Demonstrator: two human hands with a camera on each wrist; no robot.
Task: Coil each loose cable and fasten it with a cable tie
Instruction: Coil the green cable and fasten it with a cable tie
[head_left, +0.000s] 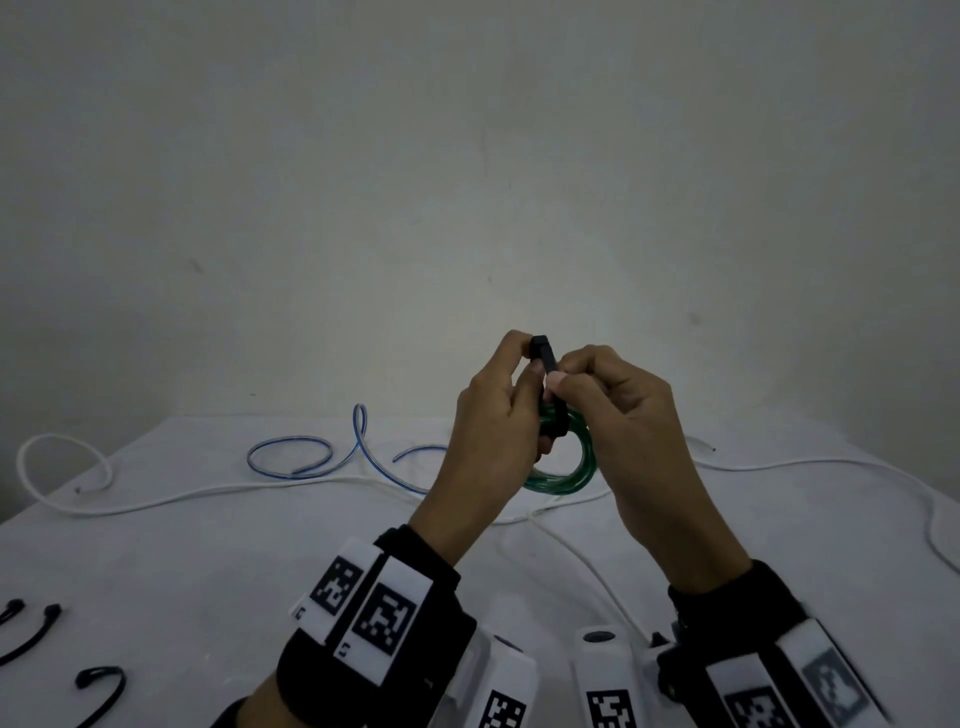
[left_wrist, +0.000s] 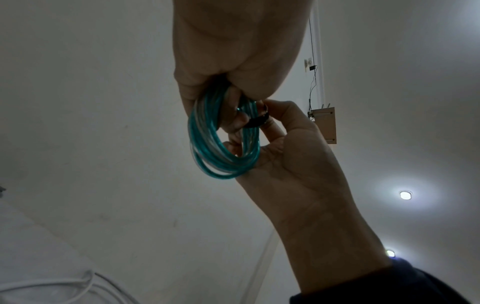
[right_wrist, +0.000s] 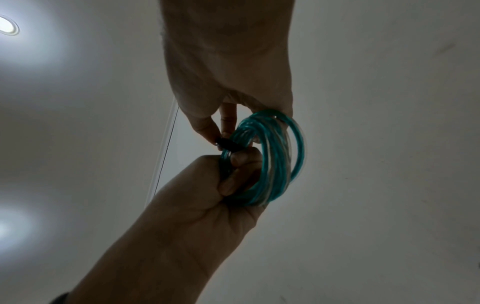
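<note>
A green translucent cable coil (head_left: 571, 470) is held up above the table between both hands. A black cable tie (head_left: 545, 358) loops around its top strands. My left hand (head_left: 527, 364) grips the coil with fingers curled through it, and thumb and forefinger pinch the tie's upper end. My right hand (head_left: 558, 376) pinches the tie's strap from the right. In the left wrist view the coil (left_wrist: 207, 148) hangs from my left hand (left_wrist: 233, 117), and the tie (left_wrist: 255, 121) sits against the right hand (left_wrist: 270, 123). In the right wrist view my right hand (right_wrist: 221, 131) pinches the tie (right_wrist: 228, 145) beside the coil (right_wrist: 280, 164).
A loose blue cable (head_left: 311, 457) and a long white cable (head_left: 208, 493) lie on the white-covered table (head_left: 156, 571). Spare black cable ties (head_left: 31, 634) lie at the near left edge. A plain wall stands behind the table.
</note>
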